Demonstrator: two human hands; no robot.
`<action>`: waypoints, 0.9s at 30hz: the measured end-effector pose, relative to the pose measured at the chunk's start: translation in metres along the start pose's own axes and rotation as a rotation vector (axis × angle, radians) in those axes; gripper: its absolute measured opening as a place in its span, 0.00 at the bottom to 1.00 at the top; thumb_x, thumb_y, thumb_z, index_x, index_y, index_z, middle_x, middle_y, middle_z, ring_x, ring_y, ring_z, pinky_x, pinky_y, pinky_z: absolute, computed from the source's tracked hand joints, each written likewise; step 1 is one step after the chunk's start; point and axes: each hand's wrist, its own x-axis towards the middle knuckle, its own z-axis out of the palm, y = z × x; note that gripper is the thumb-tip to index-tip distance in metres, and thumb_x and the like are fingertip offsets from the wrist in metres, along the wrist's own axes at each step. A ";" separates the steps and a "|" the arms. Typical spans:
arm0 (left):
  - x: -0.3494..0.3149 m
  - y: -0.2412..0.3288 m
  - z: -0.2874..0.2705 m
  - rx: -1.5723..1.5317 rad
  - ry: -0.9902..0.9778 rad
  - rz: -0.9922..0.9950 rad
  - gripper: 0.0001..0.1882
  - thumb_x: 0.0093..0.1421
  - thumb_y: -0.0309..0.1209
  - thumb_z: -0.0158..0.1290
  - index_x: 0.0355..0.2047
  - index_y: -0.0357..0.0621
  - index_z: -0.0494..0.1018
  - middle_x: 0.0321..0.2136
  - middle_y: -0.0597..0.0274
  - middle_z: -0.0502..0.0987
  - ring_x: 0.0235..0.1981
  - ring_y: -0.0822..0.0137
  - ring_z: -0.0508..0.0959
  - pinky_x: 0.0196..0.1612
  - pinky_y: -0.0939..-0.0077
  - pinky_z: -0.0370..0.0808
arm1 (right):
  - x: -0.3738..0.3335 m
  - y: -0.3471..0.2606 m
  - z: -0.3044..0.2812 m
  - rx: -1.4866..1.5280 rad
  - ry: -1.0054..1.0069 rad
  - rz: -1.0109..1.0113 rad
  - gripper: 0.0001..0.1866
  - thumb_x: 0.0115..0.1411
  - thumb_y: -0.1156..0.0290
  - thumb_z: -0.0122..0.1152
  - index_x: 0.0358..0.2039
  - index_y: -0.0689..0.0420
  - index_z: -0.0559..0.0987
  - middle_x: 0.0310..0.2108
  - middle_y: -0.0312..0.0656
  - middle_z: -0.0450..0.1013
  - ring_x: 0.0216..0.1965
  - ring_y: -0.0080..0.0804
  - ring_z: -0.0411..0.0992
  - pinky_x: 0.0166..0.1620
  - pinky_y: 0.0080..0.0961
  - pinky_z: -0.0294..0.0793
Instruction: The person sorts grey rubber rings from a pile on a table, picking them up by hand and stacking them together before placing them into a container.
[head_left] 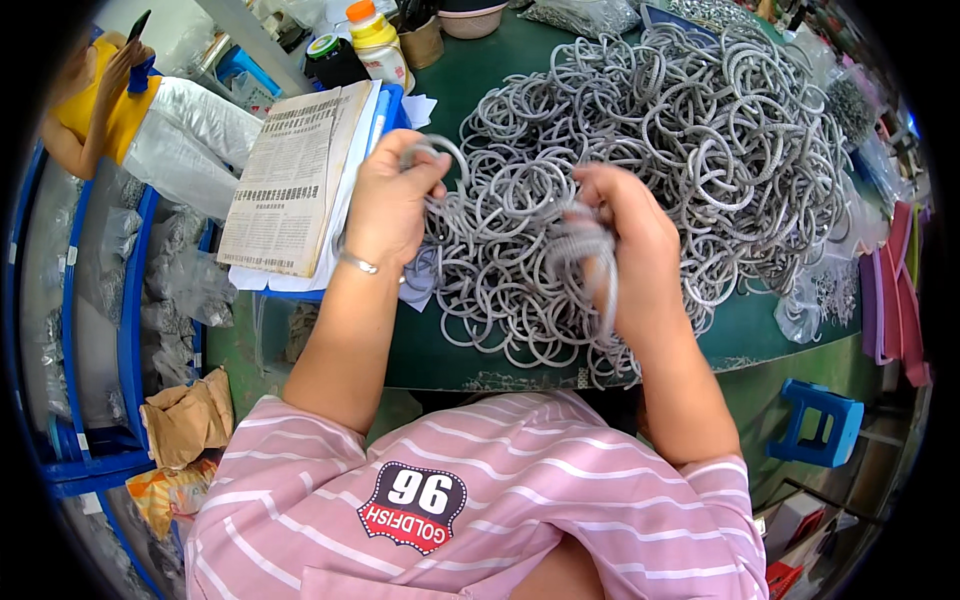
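A large heap of grey, braided-looking rings, bangle-like in shape (640, 130), covers much of the green table. Over the heap's left edge, my left hand (392, 200) is closed, pinching one grey ring (452, 155) between thumb and fingers. A metal bangle circles that wrist. Above the near side of the pile, my right hand (632, 235) is closed around several grey rings (580, 250), which hang from the fingers and are smeared by motion. How many it holds I cannot tell.
Left of my left hand lies a folded newspaper (290, 180) on a blue tray. Beyond stand a yellow bottle with an orange cap (375, 40) and a dark jar (335, 62). A person (130, 110) holds a phone near blue shelving. A blue stool (818, 422) is right.
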 end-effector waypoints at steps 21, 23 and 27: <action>-0.031 -0.003 0.019 0.128 -0.225 -0.144 0.09 0.56 0.24 0.53 0.37 0.37 0.73 0.24 0.67 0.73 0.17 0.82 0.65 0.19 0.88 0.62 | -0.019 0.009 -0.004 0.743 -0.025 0.585 0.04 0.58 0.77 0.52 0.35 0.61 0.73 0.29 0.36 0.71 0.27 0.22 0.72 0.32 0.24 0.77; -0.030 -0.014 0.019 0.387 -0.174 -0.040 0.08 0.59 0.25 0.50 0.38 0.37 0.73 0.20 0.72 0.69 0.15 0.84 0.60 0.18 0.89 0.57 | -0.021 0.019 0.006 0.530 -0.075 0.423 0.06 0.57 0.81 0.51 0.35 0.61 0.73 0.29 0.36 0.71 0.26 0.19 0.70 0.30 0.14 0.69; -0.031 -0.016 0.009 0.280 -0.018 -0.108 0.08 0.56 0.26 0.54 0.36 0.38 0.76 0.26 0.68 0.76 0.20 0.81 0.67 0.24 0.86 0.64 | -0.023 0.002 0.005 1.079 0.045 0.581 0.08 0.56 0.80 0.48 0.38 0.59 0.71 0.31 0.38 0.69 0.27 0.26 0.71 0.29 0.24 0.77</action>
